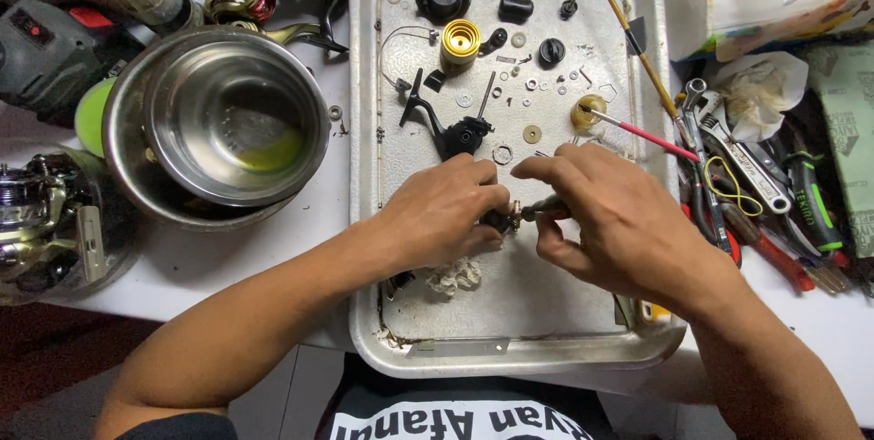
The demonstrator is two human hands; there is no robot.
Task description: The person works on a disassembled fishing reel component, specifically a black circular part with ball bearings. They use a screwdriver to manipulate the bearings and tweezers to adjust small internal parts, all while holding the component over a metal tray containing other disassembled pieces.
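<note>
Both hands meet over the middle of a metal tray (519, 313). My left hand (442, 212) grips a small dark reel part (503, 219) with a brass end. My right hand (601, 217) pinches a thin dark tool (544, 207) whose tip touches that brass end. On the tray beyond the hands lie a black reel body with handle arm (451, 131), a gold spool (460, 42), black caps, washers and small screws. A crumpled white rag (455, 274) sits under my left hand.
Nested steel bowls (218, 121) stand left of the tray. A red-handled brush (637, 131) rests in a small yellow cup (587, 112). Wrenches and pliers (746, 185) lie at the right, fishing reels (36, 212) at the left, a thin rod (628, 30) crosses the tray's corner.
</note>
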